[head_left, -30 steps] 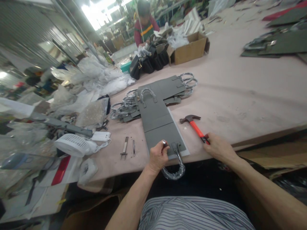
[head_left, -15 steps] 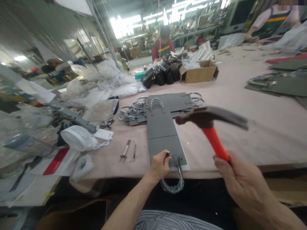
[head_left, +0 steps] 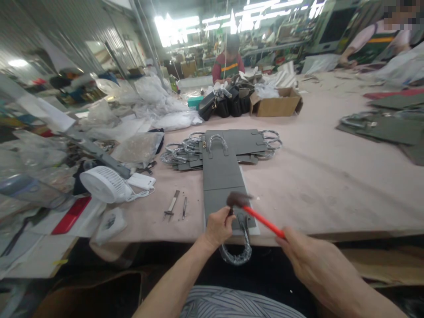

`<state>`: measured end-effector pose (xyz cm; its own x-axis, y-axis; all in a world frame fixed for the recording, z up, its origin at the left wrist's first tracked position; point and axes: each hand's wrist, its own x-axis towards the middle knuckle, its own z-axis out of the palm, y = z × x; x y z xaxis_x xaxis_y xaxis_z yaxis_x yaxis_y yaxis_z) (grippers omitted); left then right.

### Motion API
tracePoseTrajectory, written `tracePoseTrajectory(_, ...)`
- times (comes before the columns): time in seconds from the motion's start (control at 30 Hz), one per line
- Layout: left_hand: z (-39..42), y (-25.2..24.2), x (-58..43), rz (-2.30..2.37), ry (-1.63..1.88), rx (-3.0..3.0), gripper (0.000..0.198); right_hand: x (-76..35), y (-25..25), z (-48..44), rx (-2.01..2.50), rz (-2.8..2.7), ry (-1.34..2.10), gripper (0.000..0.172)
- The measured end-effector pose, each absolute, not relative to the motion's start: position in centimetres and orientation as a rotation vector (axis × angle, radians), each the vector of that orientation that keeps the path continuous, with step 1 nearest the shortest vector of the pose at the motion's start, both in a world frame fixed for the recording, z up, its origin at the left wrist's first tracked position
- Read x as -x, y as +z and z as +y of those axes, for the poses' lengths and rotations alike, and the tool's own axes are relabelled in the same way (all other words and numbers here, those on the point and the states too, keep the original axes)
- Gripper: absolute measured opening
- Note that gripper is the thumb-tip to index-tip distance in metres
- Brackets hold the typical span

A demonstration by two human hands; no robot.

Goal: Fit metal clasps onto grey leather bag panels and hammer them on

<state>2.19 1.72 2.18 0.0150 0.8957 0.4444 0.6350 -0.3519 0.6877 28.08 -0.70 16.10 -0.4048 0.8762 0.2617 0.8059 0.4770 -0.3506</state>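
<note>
My right hand (head_left: 304, 254) is wrapped round the red handle of a hammer (head_left: 263, 219). The hammer's dark head is right above my left hand (head_left: 219, 227), at the top of a small dark metal punch (head_left: 231, 211) pinched there; whether they touch I cannot tell. Under the punch lies a long grey bag panel (head_left: 221, 174), flat on the table. One plastic-wrapped handle (head_left: 236, 258) of the panel hangs over the table's front edge; another wrapped handle (head_left: 217, 140) lies at its far end. The punch's lower tip is hidden by my fingers.
More grey panels (head_left: 247, 140) are stacked behind. A fork-shaped tool (head_left: 171, 205) and a thin metal rod (head_left: 184, 207) lie to the left, near a white fan (head_left: 104, 184). Black bags (head_left: 228, 101) and a cardboard box (head_left: 276, 104) stand farther back. Two people work beyond the table.
My right hand has swung the hammer down and to the left, from raised in the air to the punch. My left hand has kept its place on the panel.
</note>
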Motion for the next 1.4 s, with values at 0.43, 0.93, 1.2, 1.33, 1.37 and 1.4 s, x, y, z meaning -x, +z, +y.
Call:
tracePoseTrajectory(0.43,1.8,2.1,-2.0,1.582,1.167,-1.985,0.010,-27.9,15.4,-0.2,1.376,-2.328,0.204,0.037)
tracePoseTrajectory(0.93,1.3,4.5,-1.2,1.482,1.063,-1.938,0.017,-25.6,5.1,6.0,1.654,-2.241,0.190,0.040)
tracePoseTrajectory(1.2,1.7,3.4,-1.7,1.535,1.128,-1.561,0.012,-18.9,2.7,3.4,1.273,-2.319,0.447,0.047)
tracePoseTrajectory(1.33,3.9,4.1,-0.8,1.509,1.431,-0.802,0.029,-19.1,2.0,3.2,1.303,-2.302,0.491,0.048)
tracePoseTrajectory(1.37,4.4,4.4,-0.1,1.488,1.465,-0.721,0.033,-19.2,2.0,3.2,1.303,-2.298,0.500,0.048)
tracePoseTrajectory(1.4,4.8,4.8,0.8,1.484,1.478,-0.712,0.036,-19.3,2.0,3.2,1.303,-2.294,0.507,0.048)
